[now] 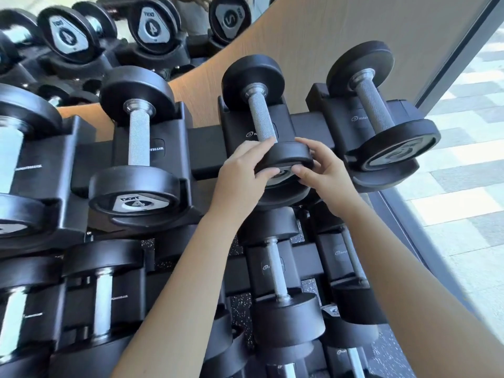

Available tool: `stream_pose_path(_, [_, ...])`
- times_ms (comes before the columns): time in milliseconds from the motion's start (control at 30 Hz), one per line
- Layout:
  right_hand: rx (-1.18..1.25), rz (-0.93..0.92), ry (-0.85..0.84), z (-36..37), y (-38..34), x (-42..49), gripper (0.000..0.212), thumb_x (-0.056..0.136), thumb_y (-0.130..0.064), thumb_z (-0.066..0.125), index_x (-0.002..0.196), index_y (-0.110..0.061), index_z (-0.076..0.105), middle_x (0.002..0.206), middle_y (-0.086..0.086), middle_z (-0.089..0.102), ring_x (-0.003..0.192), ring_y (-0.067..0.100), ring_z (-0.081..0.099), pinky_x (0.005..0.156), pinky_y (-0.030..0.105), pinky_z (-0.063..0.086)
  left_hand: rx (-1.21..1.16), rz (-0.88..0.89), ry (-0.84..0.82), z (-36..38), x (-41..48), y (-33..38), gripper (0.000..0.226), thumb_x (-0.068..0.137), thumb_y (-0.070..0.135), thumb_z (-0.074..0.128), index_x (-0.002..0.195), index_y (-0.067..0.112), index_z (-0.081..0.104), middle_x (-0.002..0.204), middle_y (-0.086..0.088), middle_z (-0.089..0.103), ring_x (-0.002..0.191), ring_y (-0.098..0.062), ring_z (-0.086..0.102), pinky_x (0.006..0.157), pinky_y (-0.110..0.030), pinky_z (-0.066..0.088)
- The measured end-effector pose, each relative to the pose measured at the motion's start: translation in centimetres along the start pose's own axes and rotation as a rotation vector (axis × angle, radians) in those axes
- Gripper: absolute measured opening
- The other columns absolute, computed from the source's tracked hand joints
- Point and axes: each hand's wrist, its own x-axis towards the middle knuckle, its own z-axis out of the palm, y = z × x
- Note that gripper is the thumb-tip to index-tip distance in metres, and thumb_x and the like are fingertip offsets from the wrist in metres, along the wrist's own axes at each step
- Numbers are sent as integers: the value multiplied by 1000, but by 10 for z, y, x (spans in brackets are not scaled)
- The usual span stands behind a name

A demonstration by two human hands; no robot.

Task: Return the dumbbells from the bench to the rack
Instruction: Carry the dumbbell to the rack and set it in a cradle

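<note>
Dumbbell point(261, 118) lies in top rack point(207, 143) cradle | left hand point(242, 175) and right hand point(324, 173) curl fingers round its near head | neighbour point(139, 204) at left reads "4" | rack label "…TILUS."

Centre of frame: a dumbbell point(261, 118), its far head in a cradle of the rack point(207, 148), its near head gripped from both sides by the left hand point(242, 173) and right hand point(324, 173). A left neighbour point(139, 137), marked 4, and a right neighbour point(373, 107) flank it. A lower tier point(275, 271) fills the bottom of the frame.
</note>
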Motion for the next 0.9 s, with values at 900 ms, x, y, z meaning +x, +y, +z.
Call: stream_pose_path(900, [-391, -131, -41, -1, -21, 13, 48, 73, -4, 73, 116, -21, 61, 98, -8, 55, 98, 17, 57, 93, 29, 45, 21, 10, 19, 4, -7, 0, 47, 81, 5, 65, 126, 6, 53, 118, -6, 57, 105, 0, 46, 93, 1, 26])
